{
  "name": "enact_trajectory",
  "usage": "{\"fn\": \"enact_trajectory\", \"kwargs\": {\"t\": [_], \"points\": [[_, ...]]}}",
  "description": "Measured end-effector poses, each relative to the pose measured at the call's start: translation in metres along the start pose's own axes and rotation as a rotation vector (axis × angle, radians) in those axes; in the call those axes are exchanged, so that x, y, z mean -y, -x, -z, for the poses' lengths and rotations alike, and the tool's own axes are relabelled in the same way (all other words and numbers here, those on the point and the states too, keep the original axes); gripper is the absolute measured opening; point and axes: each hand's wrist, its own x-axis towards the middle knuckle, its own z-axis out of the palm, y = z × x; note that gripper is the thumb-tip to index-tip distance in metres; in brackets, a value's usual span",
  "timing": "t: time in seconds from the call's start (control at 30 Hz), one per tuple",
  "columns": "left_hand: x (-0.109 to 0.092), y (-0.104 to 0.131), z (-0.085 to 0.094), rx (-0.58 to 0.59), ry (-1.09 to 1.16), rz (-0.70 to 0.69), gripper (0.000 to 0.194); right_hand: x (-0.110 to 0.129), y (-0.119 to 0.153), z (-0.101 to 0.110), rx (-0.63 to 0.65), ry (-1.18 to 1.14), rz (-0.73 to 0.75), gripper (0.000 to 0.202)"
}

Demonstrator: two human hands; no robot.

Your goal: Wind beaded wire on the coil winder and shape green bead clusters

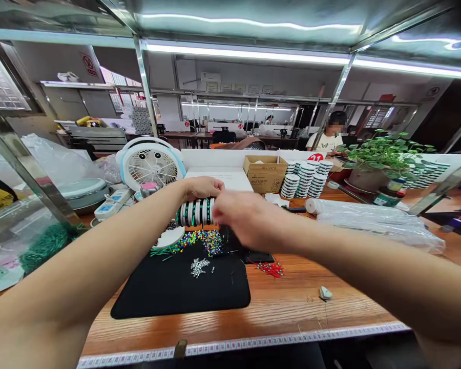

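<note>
Both my hands meet above the back of the black mat (pixel 176 292). My left hand (pixel 203 187) is closed at the top of a row of white discs with green and black bands (pixel 195 212); what its fingers hold is hidden. My right hand (pixel 240 215), blurred by motion, is curled at the row's right end, its grip hidden. Below the discs lie multicoloured beads (pixel 211 242) and small silvery pieces (pixel 200 267). Green strips (pixel 162 251) lie near a white round dish (pixel 171 238).
A white fan (pixel 151 164), cardboard box (pixel 266 174) and stacked discs (pixel 303 179) stand behind. Plastic-wrapped material (pixel 372 220) and a potted plant (pixel 380 159) are right. Red pieces (pixel 272 269) lie beside the mat; a tape measure (pixel 253 342) lines the front edge. A person (pixel 330 136) sits beyond.
</note>
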Motion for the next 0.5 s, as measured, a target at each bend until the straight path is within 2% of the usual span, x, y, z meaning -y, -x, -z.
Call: {"fn": "enact_trajectory", "kwargs": {"t": [0.07, 0.1, 0.13, 0.2, 0.27, 0.37, 0.5], "points": [[0.002, -0.002, 0.001, 0.031, 0.016, 0.022, 0.034, 0.012, 0.008, -0.029, 0.271, -0.151, -0.128, 0.019], [0.003, -0.003, 0.002, 0.042, 0.018, 0.031, 0.035, 0.015, 0.013, -0.047, 0.363, -0.183, -0.215, 0.020], [0.004, -0.004, 0.002, 0.046, 0.020, 0.037, 0.036, 0.017, 0.016, -0.064, 0.393, -0.196, -0.303, 0.022], [0.005, -0.005, 0.003, 0.048, 0.023, 0.043, 0.037, 0.015, 0.019, -0.093, 0.388, -0.197, -0.421, 0.021], [0.005, -0.004, 0.003, 0.050, 0.029, 0.048, 0.037, 0.012, 0.018, -0.114, 0.378, -0.191, -0.464, 0.018], [0.004, -0.002, 0.002, 0.056, 0.040, 0.049, 0.035, 0.011, 0.014, -0.131, 0.373, -0.177, -0.498, 0.018], [0.006, -0.002, 0.002, 0.069, 0.049, 0.038, 0.032, 0.015, 0.018, -0.145, 0.315, -0.143, -0.554, 0.017]]}}
